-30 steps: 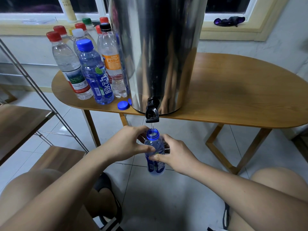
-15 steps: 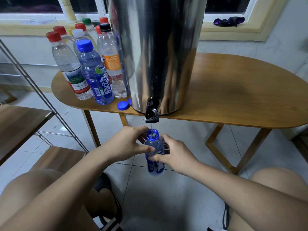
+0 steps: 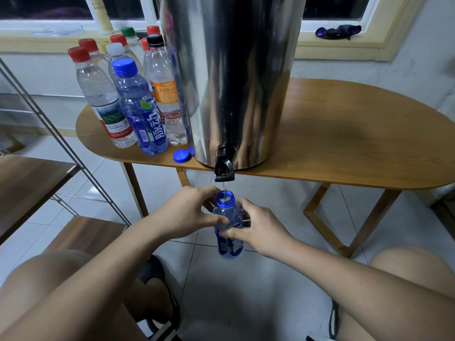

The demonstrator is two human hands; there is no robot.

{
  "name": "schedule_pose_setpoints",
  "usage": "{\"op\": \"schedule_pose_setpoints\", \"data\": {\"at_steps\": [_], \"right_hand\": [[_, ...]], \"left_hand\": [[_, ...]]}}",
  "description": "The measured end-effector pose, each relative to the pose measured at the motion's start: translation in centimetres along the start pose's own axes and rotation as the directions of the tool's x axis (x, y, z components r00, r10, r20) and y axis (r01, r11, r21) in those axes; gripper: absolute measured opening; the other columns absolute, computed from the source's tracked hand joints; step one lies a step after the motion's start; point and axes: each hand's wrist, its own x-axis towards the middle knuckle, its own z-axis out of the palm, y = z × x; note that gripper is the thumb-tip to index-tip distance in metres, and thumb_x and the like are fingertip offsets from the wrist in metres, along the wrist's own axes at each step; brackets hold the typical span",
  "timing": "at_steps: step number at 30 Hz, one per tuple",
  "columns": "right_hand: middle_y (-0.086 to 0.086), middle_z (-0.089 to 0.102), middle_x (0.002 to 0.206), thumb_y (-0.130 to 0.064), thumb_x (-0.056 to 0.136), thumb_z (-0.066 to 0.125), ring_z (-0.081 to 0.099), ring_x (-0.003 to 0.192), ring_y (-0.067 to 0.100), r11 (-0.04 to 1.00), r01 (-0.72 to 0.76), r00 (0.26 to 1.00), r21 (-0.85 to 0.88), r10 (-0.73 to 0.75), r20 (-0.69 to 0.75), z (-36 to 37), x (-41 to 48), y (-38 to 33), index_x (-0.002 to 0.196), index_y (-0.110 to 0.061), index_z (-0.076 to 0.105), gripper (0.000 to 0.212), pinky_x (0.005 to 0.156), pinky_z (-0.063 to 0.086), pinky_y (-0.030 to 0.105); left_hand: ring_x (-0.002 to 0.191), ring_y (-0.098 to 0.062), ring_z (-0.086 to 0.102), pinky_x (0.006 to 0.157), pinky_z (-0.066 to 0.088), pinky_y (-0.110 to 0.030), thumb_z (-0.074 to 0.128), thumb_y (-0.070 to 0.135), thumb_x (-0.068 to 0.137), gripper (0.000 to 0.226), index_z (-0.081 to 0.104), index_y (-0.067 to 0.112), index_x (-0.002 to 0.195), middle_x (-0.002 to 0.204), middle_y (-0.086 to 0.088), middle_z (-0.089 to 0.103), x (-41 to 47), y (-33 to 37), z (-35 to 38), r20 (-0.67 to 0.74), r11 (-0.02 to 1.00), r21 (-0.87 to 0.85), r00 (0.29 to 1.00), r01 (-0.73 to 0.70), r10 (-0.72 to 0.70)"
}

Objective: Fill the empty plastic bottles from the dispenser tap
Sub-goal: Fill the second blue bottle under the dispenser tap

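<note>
Item: open blue bottle (image 3: pixel 227 219), directly under the dispenser tap (image 3: pixel 224 168), stream running into its mouth; I log left grip (image 3: pixel 189 212) and right grip (image 3: pixel 261 230) both clamped round it. Left of the tap: capped bottles (image 3: pixel 138 104) on the surface (image 3: pixel 344 143), seemingly filled; this fill unfinished, capping to follow.

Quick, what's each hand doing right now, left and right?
Left hand: holding the uncapped blue plastic bottle near its shoulder.
Right hand: holding the same bottle, slightly lower.
</note>
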Motion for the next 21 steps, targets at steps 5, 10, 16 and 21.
{"op": "schedule_pose_setpoints", "data": {"at_steps": [5, 10, 16, 21], "right_hand": [[-0.025, 0.066, 0.128, -0.053, 0.085, 0.089, 0.062, 0.105, -0.014, 1.000, -0.001, 1.000, 0.000, 0.001, 0.006, -0.02, 0.05, -0.01, 0.142, -0.043, 0.052, 0.069, 0.081, 0.049, 0.010], [-0.024, 0.066, 0.130, -0.053, 0.085, 0.089, 0.062, 0.106, -0.011, 1.000, -0.003, 1.000, 0.001, 0.003, 0.006, 0.02, 0.13, 0.01, 0.143, -0.043, 0.052, 0.070, 0.083, 0.051, 0.013], [-0.022, 0.068, 0.130, -0.054, 0.084, 0.089, 0.065, 0.108, -0.010, 1.000, 0.000, 1.000, -0.002, 0.000, 0.003, 0.01, 0.06, -0.03, 0.141, -0.042, 0.053, 0.068, 0.084, 0.052, 0.013], [-0.021, 0.067, 0.135, -0.054, 0.085, 0.088, 0.064, 0.112, -0.003, 1.000, 0.004, 1.000, -0.015, -0.004, 0.010, -0.05, 0.06, -0.08, 0.142, -0.041, 0.052, 0.069, 0.087, 0.053, 0.017]], "left_hand": [[0.094, 0.010, 0.067, 0.072, 0.046, -0.007, 0.091, 0.044, 0.086, 0.040, 0.064, 0.034, 0.114, 0.101, 0.015, 0.074, -0.03, 0.14, -0.04, 0.000, 1.000, 0.000, 1.000, -0.002, 0.002], [0.093, 0.009, 0.067, 0.071, 0.045, -0.007, 0.091, 0.044, 0.086, 0.041, 0.065, 0.033, 0.115, 0.102, 0.014, 0.075, -0.05, 0.09, -0.04, 0.000, 1.000, -0.006, 1.000, 0.001, -0.001], [0.094, 0.008, 0.067, 0.072, 0.047, -0.008, 0.091, 0.045, 0.086, 0.040, 0.063, 0.036, 0.113, 0.101, 0.016, 0.074, -0.05, 0.10, -0.09, 0.006, 1.000, -0.012, 1.000, 0.000, 0.000], [0.095, 0.008, 0.067, 0.072, 0.047, -0.007, 0.091, 0.046, 0.086, 0.042, 0.064, 0.034, 0.116, 0.102, 0.016, 0.074, -0.04, 0.04, -0.02, 0.003, 1.000, -0.009, 1.000, 0.003, -0.003]]}}
